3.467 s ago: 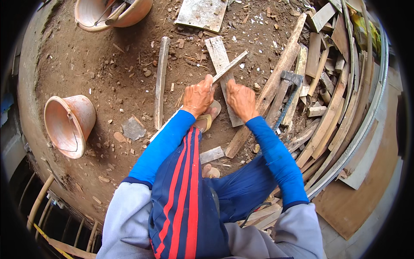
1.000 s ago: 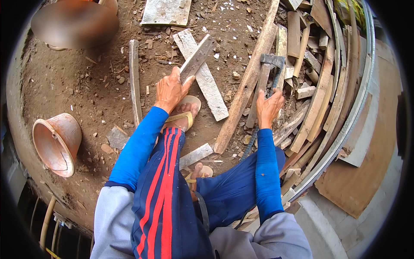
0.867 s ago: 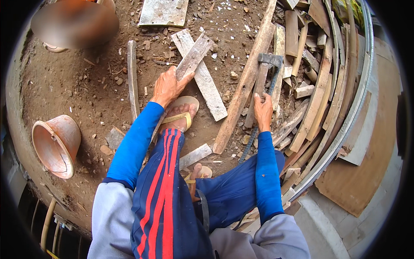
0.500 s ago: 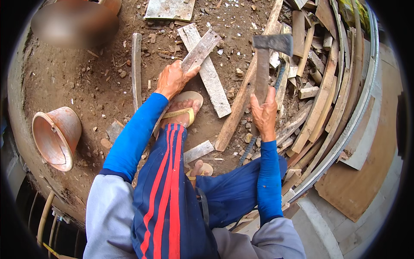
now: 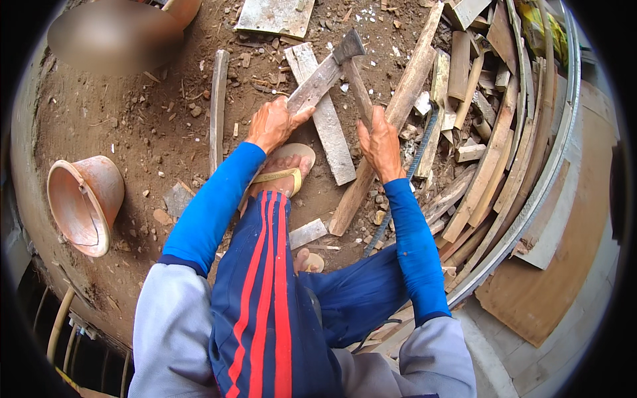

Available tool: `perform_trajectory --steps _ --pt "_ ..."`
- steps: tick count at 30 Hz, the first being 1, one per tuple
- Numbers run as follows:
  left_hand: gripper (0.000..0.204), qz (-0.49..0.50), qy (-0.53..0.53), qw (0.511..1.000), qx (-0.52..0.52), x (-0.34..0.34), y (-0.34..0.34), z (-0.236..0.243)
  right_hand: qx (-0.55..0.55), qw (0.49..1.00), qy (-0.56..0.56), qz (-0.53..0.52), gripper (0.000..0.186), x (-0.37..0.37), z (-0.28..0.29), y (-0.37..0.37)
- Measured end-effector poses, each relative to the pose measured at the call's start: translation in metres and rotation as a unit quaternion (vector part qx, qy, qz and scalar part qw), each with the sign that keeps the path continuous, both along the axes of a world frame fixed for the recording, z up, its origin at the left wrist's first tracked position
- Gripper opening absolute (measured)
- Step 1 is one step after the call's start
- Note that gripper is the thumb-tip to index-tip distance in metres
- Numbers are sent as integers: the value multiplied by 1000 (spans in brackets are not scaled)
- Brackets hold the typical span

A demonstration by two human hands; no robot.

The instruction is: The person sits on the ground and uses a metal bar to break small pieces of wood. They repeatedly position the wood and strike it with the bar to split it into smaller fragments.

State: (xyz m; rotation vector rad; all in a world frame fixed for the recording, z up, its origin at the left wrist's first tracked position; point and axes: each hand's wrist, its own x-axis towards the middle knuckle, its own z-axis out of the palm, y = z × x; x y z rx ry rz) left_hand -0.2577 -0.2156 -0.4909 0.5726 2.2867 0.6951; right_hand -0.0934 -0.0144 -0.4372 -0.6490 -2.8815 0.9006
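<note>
My left hand (image 5: pixel 272 125) is closed round the near part of a short weathered wooden board (image 5: pixel 313 86), which points up and to the right. In my right hand (image 5: pixel 381 146) is the wooden handle of a hatchet (image 5: pixel 359 91). Its dark metal head meets the far end of the held board; whether the edge bites into the wood cannot be made out. Beneath the held board, a whitish plank (image 5: pixel 332 136) lies slanted on the soil. My sandalled foot (image 5: pixel 288 169) rests just below my left hand.
A long wooden beam (image 5: pixel 405 93) runs diagonally beside my right hand, with a ribbed steel bar (image 5: pixel 419 156) near it. Piled scrap wood (image 5: pixel 488 172) fills the right side along a curved metal edge (image 5: pixel 564 132). An orange-brown bucket (image 5: pixel 109 182) lies tipped at left; a narrow strip (image 5: pixel 217 106) lies nearby.
My right hand has moved left and away from me, bringing the raised hatchet head over onto the far end of the board. My left hand still grips the board in nearly the same place.
</note>
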Motion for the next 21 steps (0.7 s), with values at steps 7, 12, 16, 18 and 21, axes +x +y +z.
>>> perform_trajectory --steps 7,12,16,18,21 --pt "72 18 -12 999 29 2 1 -6 -29 993 89 -74 26 -10 25 -26" --pt "69 7 9 999 33 0 0 -8 6 999 -18 -40 24 -15 -13 5" --pt "65 16 2 1000 15 4 0 -3 -152 980 -6 -125 23 -14 3 7" --pt "51 26 23 996 78 5 -4 1 -322 928 -29 -186 24 -23 12 18" --pt "46 24 50 990 132 14 2 16 -204 963 36 -170 23 -35 9 53"
